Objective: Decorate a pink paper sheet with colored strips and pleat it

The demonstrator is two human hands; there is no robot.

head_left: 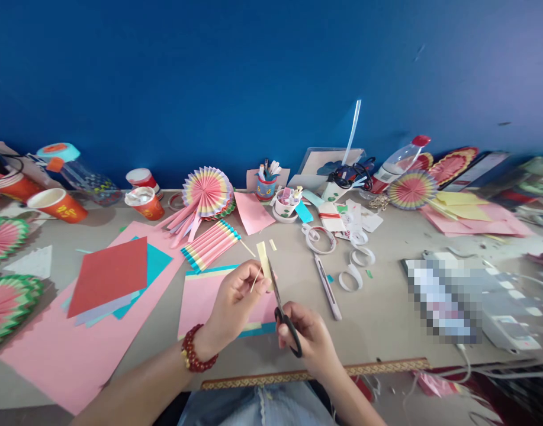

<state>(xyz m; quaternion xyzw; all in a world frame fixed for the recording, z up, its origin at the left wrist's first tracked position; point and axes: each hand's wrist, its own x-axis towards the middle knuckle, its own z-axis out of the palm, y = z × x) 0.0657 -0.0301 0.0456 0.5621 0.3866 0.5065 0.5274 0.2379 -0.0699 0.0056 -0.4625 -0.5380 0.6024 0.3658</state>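
Note:
My left hand [242,296], with a red bead bracelet at the wrist, pinches a small pale yellow paper strip [263,260] upright. A thin stick [256,278] also sits between its fingers. My right hand [307,331] is closed round the black handles of the scissors [278,296], whose blades point up along the strip's right edge. Under my hands lies a pink sheet [200,302] with yellow and blue edges. Behind it is a pleated pink, yellow and blue paper piece [213,245].
A utility knife [328,290] and tape rolls [320,239] lie to the right, near a phone [442,302]. Coloured sheets [111,272] lie left. Paper fans [206,192], cups [58,205] and a bottle [398,163] line the wall side.

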